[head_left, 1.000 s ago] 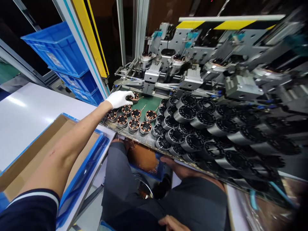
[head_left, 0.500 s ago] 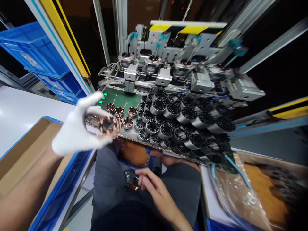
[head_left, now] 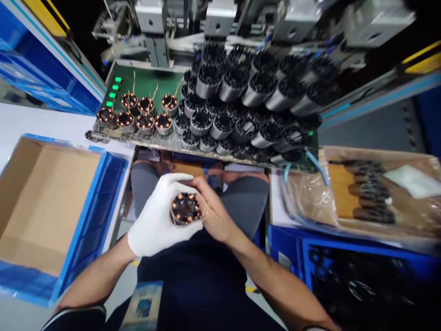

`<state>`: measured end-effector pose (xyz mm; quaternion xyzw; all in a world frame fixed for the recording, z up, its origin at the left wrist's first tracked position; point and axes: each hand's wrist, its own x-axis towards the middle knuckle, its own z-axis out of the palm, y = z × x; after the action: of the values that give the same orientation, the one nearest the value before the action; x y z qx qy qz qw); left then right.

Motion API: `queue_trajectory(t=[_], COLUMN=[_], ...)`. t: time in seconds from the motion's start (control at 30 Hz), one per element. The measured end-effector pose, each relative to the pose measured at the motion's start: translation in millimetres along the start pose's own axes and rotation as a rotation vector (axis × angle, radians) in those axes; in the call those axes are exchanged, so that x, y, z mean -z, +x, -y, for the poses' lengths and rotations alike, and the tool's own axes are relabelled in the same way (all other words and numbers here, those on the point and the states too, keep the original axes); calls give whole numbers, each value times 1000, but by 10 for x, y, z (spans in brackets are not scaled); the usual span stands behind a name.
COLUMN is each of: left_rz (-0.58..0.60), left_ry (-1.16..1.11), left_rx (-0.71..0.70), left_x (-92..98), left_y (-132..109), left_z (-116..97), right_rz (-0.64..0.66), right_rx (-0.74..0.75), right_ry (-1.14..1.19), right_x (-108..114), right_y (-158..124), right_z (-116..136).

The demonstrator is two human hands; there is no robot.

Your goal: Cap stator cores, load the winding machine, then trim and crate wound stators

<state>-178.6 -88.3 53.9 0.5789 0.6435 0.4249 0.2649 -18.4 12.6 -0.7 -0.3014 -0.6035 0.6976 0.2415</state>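
Observation:
My left hand (head_left: 156, 220), in a white glove, is wrapped around a copper-wound stator (head_left: 186, 209) held over my lap. My bare right hand (head_left: 213, 211) is closed on the same stator from the right, fingers at its rim and thin copper wires. Beyond my knees, several more wound stators (head_left: 144, 122) stand on a green work plate (head_left: 144, 82). Beside them to the right are several bare black and silver stator cores (head_left: 241, 105).
An open cardboard box (head_left: 44, 202) sits inside a blue crate (head_left: 99, 211) at my left. At the right lies a plastic-lined box (head_left: 375, 193) with dark parts, with a blue crate (head_left: 344, 276) below it. Grey machine fixtures (head_left: 220, 18) stand behind the plate.
My left hand took a wound stator off the green plate and brought it down to my lap. My right hand rose to grip it. The view tilted downward.

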Motion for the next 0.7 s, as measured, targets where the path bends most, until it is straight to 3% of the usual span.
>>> queue_trajectory(t=[0.03, 0.1, 0.17, 0.2, 0.33, 0.4, 0.53, 0.63, 0.7], left_rz=[-5, 5, 55, 101, 265, 275, 241, 247, 232], left_ry=[-120, -372, -625, -743, -1090, -1156, -1095, -1055, -1012], left_rx=[75, 226, 348, 384, 456, 485, 557, 603, 612], left_x=[-8, -21, -34, -41, -59, -57, -63, -93, -105], left_y=[-14, -33, -44, -48, -69, -87, -125, -137, -132], left_z=[18, 56, 94, 111, 149, 151, 164, 186, 195], right_rz=[-51, -156, -164, -132, 7, 64, 39, -55, -19], right_rx=[129, 522, 864, 949, 1002, 966, 893, 919, 949], right_ry=[-112, -431, -754, -852, -975, -944, -888, -916, -924], right_x=[96, 259, 380, 428, 568, 601, 538, 452, 443], right_y=[-1, 6, 10, 9, -33, -70, -105, -88, -83], right_z=[16, 85, 180, 227, 360, 378, 330, 265, 246])
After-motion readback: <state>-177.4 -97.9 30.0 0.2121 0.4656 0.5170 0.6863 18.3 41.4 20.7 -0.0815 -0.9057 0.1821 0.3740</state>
